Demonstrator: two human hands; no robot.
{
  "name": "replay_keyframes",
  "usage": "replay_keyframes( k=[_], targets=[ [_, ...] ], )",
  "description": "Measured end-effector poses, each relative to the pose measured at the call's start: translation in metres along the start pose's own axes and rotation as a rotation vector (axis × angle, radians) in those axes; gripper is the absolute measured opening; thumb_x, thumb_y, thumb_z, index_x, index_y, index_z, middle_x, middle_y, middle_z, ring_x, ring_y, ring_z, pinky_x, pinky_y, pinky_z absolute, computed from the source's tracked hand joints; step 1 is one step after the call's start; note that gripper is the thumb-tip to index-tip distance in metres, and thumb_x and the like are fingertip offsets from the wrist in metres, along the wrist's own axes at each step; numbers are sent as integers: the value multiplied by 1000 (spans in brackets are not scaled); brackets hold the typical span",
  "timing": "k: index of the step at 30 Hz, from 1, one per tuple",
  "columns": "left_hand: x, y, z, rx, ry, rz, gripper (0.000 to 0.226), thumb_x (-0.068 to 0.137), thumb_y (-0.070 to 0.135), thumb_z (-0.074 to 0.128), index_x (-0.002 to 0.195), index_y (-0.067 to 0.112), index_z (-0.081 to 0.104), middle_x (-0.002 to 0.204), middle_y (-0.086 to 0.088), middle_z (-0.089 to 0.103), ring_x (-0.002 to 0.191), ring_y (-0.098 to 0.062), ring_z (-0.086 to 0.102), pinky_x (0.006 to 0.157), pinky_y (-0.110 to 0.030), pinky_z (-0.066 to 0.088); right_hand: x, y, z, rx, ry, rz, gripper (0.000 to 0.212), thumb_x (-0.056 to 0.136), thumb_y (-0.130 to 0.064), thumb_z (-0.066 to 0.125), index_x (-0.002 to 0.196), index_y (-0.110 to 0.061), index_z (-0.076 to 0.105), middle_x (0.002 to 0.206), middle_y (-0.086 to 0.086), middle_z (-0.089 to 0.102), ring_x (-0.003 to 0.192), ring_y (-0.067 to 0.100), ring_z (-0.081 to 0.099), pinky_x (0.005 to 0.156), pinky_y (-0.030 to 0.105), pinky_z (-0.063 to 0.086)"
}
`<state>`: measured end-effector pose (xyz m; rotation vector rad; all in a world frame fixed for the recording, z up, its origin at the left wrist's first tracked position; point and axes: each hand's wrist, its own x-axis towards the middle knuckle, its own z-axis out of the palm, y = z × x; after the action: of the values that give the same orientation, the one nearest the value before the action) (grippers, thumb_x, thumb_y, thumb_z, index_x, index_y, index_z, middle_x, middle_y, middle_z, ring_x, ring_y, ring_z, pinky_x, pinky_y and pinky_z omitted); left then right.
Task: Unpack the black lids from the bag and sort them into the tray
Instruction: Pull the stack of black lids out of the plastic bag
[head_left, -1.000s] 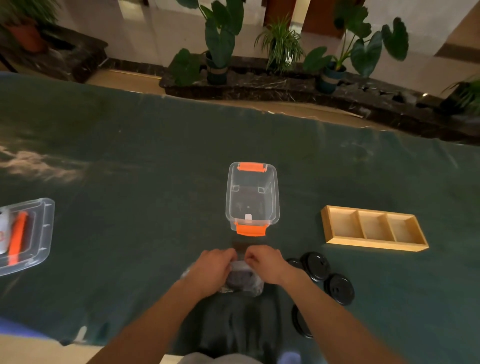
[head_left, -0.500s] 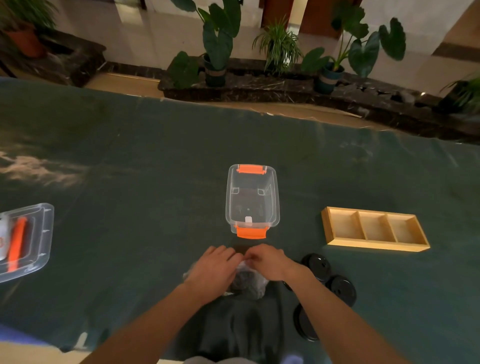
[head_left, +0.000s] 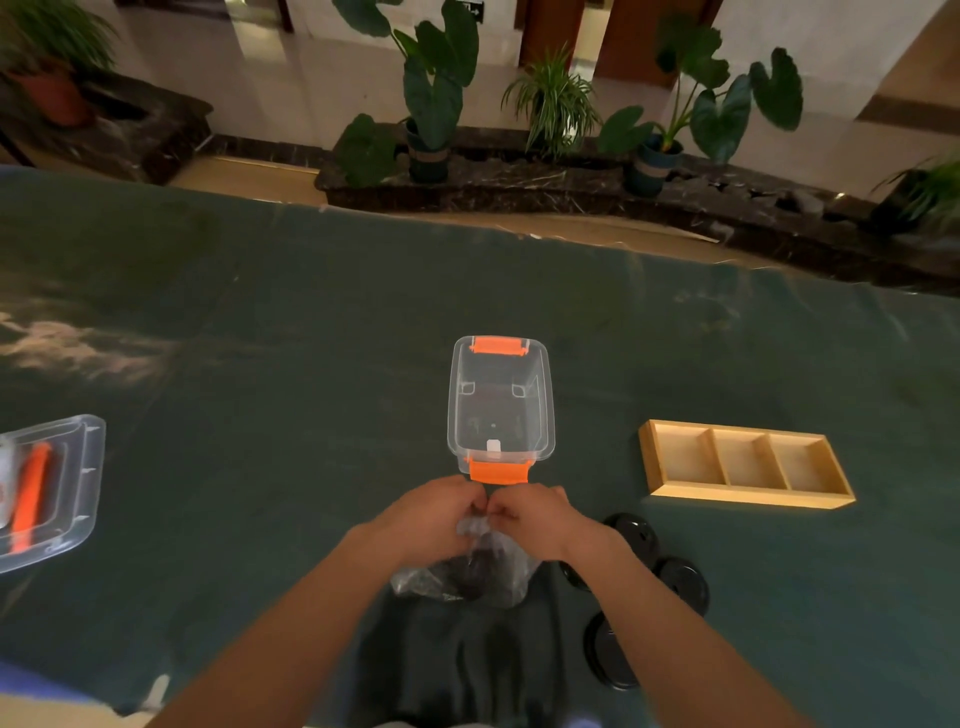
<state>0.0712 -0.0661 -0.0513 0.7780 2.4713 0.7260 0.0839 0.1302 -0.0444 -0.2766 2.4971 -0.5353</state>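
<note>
Dark green cloth is covering the wide worktop (head_left: 260, 338), and beyond its far edge potted leafy plants (head_left: 436, 104) are standing along a dark stone ledge against a pale wall.

At the centre a clear plastic storage box with orange latches (head_left: 501, 400) is sitting open, with nothing readable inside but a small white tag near its front wall. To the right, well apart from it, a shallow light wooden tray with three compartments (head_left: 743, 501) is lying flat — all three compartments are showing bare wood. At the left edge a clear plastic lid or shallow bin (head_left: 78, 493) is holding an orange stick-shaped item and something white, both cut off by the frame.

Just in front of the box, a crinkled transparent plastic bag (head_left: 498, 577) is resting on the cloth with a dark mass inside, presumably black lids, though single pieces are too blurred to count. Several round black lids (head_left: 680, 582) are lying loose on the cloth to the right of the bag, between it and the tray.

Both forearms are reaching forward from the bottom edge. The left hand (head_left: 431, 519) and right hand (head_left: 535, 514) are meeting knuckle to knuckle, each pinching the gathered top of the bag between fingertips and thumb — the bag's neck is sitting right between them.
</note>
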Motion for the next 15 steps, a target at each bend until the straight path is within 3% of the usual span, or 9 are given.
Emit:
replay_keyframes(
  k=[2, 5, 8, 10, 12, 15],
  targets=[
    [-4, 2, 4, 121, 50, 44, 36, 82, 38, 67, 113, 24, 58, 107, 5, 63, 96, -16, 59, 81, -34, 50, -2, 0, 0, 30, 12, 34, 23, 103, -28, 44, 104, -28, 67, 105, -10, 70, 108, 20, 60, 92, 40, 32],
    [-7, 3, 8, 271, 158, 75, 13, 88, 27, 57, 100, 21, 56, 99, 0, 67, 92, -26, 63, 79, -41, 49, -9, -5, 7, 25, 96, 55, 23, 101, -29, 43, 105, -28, 66, 109, -6, 70, 111, 21, 60, 93, 41, 36],
    [-9, -1, 6, 147, 173, -46, 8, 92, 22, 52, 93, 22, 60, 91, 0, 73, 85, -26, 66, 75, -41, 52, -28, -14, 26, 25, 547, 82, 15, 93, -28, 56, 105, -24, 64, 109, -4, 63, 108, 20, 53, 90, 41, 41],
    [-8, -2, 2, 24, 154, -128, 10, 92, 20, 55, 92, 23, 64, 89, 2, 74, 82, -21, 66, 75, -39, 54, -46, -21, 47, 158, 835, 56, 7, 87, -27, 59, 93, -24, 61, 95, -7, 61, 90, 17, 52, 77, 35, 41],
    [-4, -2, -4, -68, 121, -168, 9, 90, 18, 60, 90, 21, 69, 83, 7, 72, 78, -14, 64, 75, -34, 54, -61, -31, 70, 469, 793, 77, 8, 83, -35, 57, 78, -29, 55, 72, -13, 58, 68, 8, 50, 65, 27, 39],
    [2, 0, -8, -123, 32, -182, 8, 88, 15, 65, 86, 19, 72, 75, 13, 64, 73, -8, 60, 71, -26, 49, -55, -46, 79, 1104, 469, 305, 26, 85, -44, 64, 71, -21, 65, 61, -6, 66, 55, 7, 56, 56, 25, 43]
  ],
)
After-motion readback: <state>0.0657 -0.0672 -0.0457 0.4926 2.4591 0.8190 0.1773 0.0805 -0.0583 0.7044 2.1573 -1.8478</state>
